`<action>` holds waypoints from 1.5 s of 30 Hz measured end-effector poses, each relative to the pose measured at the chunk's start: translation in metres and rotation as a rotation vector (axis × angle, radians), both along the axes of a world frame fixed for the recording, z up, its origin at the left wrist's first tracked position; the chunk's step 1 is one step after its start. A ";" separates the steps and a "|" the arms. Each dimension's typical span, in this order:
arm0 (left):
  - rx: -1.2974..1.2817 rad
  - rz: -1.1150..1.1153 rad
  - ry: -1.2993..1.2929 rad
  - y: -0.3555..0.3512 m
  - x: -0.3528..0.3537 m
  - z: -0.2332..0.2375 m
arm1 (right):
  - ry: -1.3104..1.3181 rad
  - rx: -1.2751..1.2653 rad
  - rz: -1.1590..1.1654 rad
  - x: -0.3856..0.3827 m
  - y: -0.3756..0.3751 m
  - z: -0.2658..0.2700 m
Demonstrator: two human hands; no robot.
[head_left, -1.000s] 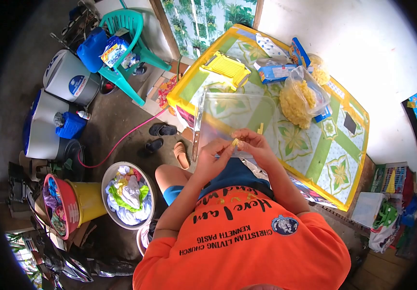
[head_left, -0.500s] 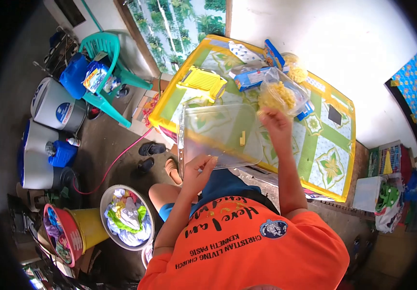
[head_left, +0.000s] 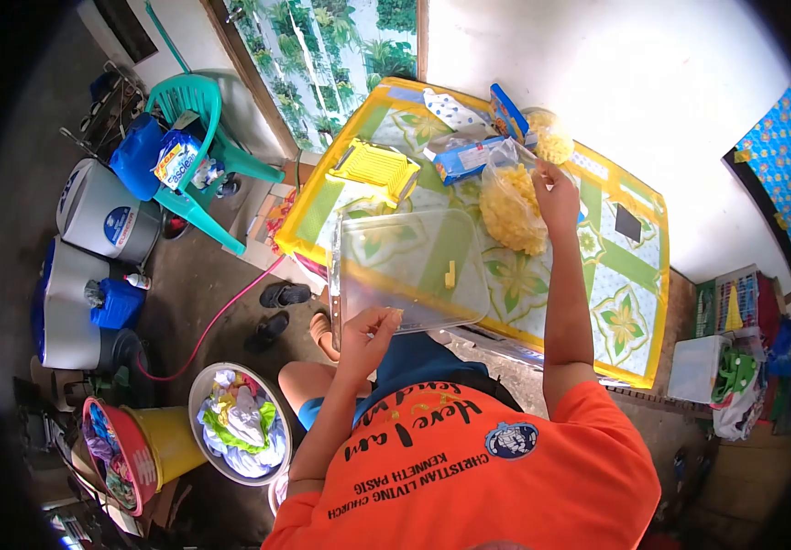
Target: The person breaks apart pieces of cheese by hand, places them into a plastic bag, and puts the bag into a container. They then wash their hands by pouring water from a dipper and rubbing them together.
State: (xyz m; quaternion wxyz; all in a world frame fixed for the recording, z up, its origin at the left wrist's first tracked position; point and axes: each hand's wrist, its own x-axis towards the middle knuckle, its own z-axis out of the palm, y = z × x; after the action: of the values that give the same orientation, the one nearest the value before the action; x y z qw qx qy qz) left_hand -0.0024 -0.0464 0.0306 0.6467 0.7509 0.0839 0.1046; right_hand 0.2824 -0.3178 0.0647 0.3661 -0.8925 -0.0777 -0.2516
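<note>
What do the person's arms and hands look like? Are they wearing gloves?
No gloves: the left hand and right hand are bare. Short orange sleeves end above the elbows, on a shirt with black lettering and a round blue badge.

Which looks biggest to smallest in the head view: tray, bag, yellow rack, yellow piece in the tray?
1. tray, clearly the largest.
2. bag and rack: they look about alike, so I leave them unranked.
3. piece, by far the smallest.

Home yard: laundry basin (head_left: 238, 420), washing machine (head_left: 102, 220), plastic chair (head_left: 198, 119)
</note>
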 end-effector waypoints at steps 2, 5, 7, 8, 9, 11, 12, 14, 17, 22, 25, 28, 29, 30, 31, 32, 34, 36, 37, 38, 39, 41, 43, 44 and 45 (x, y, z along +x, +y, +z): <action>-0.007 -0.002 0.013 0.001 0.000 -0.004 | -0.014 -0.002 0.022 -0.003 0.000 0.005; 0.027 0.004 0.038 -0.001 0.002 0.000 | 0.009 0.030 0.050 -0.002 -0.002 0.006; 0.045 -0.007 0.043 -0.001 0.004 0.000 | 0.045 0.058 0.054 -0.003 -0.001 0.008; 0.054 -0.012 0.046 0.000 0.005 0.000 | 0.065 0.070 0.048 -0.005 -0.001 0.010; 0.061 -0.022 0.054 0.000 0.006 0.001 | 0.085 0.082 0.043 -0.008 0.001 0.015; 0.073 -0.038 0.074 0.000 0.005 0.002 | -0.024 0.109 0.058 -0.020 0.006 0.024; 0.070 -0.041 0.083 0.000 0.005 0.003 | -0.079 0.123 0.066 -0.027 0.010 0.026; 0.065 -0.047 0.102 0.001 0.006 0.005 | -0.150 0.054 0.118 -0.048 0.022 0.023; 0.038 -0.013 0.063 -0.001 0.008 -0.001 | -0.139 -0.027 0.329 -0.080 0.038 -0.007; 0.057 -0.035 0.133 0.002 0.007 0.006 | 0.443 -0.258 0.407 -0.138 0.068 -0.053; 0.048 -0.045 0.163 0.004 0.007 0.003 | 0.369 -0.348 0.362 -0.150 0.079 -0.072; 0.000 -0.046 0.156 0.006 0.007 -0.003 | 0.434 -0.208 0.367 -0.150 0.084 -0.084; -0.023 -0.041 0.146 0.006 0.007 -0.006 | 0.504 -0.073 0.374 -0.150 0.086 -0.086; -0.053 -0.035 0.142 0.007 0.008 -0.014 | 0.572 0.062 0.381 -0.150 0.088 -0.087; -0.083 -0.026 0.139 0.009 0.010 -0.022 | 0.628 0.194 0.476 -0.148 0.088 -0.090; -0.113 -0.015 0.137 0.011 0.010 -0.030 | 0.685 0.327 0.571 -0.146 0.087 -0.093; -0.209 -0.030 0.167 0.015 0.015 -0.029 | 0.781 0.514 0.755 -0.150 0.089 -0.085; -0.316 -0.041 0.173 0.015 0.020 -0.019 | 0.855 0.619 0.934 -0.159 0.090 -0.059; -0.317 -0.055 0.177 0.014 0.022 -0.014 | 0.886 0.653 0.949 -0.163 0.091 -0.052; -0.317 -0.071 0.180 0.013 0.024 -0.009 | 0.916 0.687 0.962 -0.166 0.092 -0.048; -0.318 -0.089 0.183 0.013 0.026 -0.007 | 0.944 0.721 0.973 -0.168 0.093 -0.041; -0.365 -0.135 0.164 0.015 0.028 -0.007 | 0.986 0.742 1.006 -0.171 0.095 -0.026; -0.416 -0.166 0.149 0.015 0.028 -0.007 | 1.000 0.762 1.026 -0.172 0.095 -0.021; -0.443 -0.172 0.142 0.016 0.028 -0.007 | 0.993 0.770 1.031 -0.173 0.096 -0.020; -0.470 -0.177 0.136 0.016 0.027 -0.007 | 0.986 0.779 1.036 -0.173 0.096 -0.020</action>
State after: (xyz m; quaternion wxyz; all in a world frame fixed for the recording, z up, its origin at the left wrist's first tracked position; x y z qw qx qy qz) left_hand 0.0246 -0.0305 0.0232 0.8029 0.5897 0.0830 -0.0256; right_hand 0.1090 -0.2220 0.0446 0.7123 -0.5602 -0.2176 0.3627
